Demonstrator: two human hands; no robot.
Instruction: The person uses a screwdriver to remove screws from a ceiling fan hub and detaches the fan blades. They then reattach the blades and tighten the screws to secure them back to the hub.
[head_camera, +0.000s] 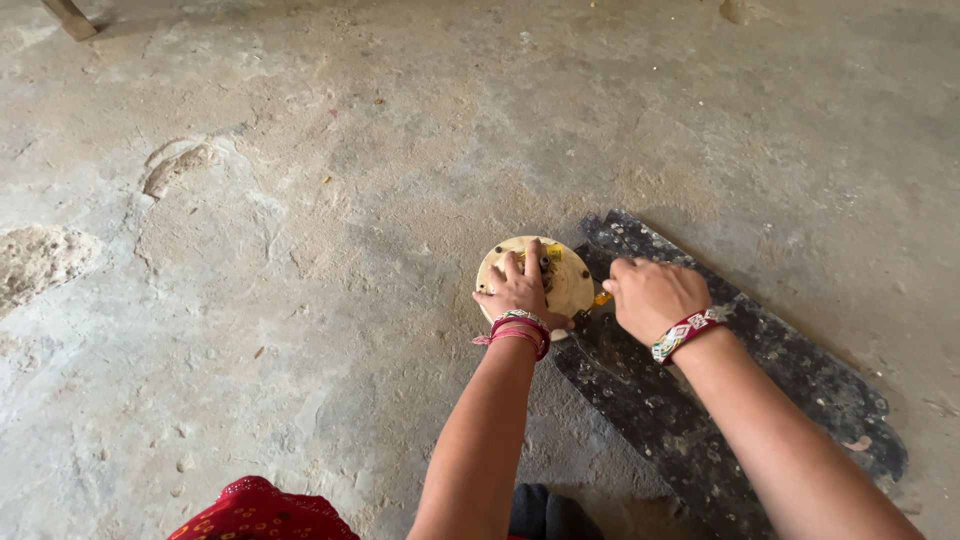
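A worn, dusty concrete floor (300, 250) fills the view, with a long dark speckled slab (700, 420) lying at an angle on it. At the slab's upper left end, touching or overlapping its edge, sits a round cream disc (570, 285) with small dark holes and a yellow fitting (551, 252) near its top. The left hand (518, 290) lies flat on the disc, fingers (533, 255) spread and pressing it down. The right hand (650, 295), over the slab just beside the disc, is curled into a fist around a thin tool (600, 298) with an orange tip showing; what kind cannot be told. The step in hand appears to be steadying the disc while the tool works at its edge. The next move likely calls for firm downward pressure and a steady tool.
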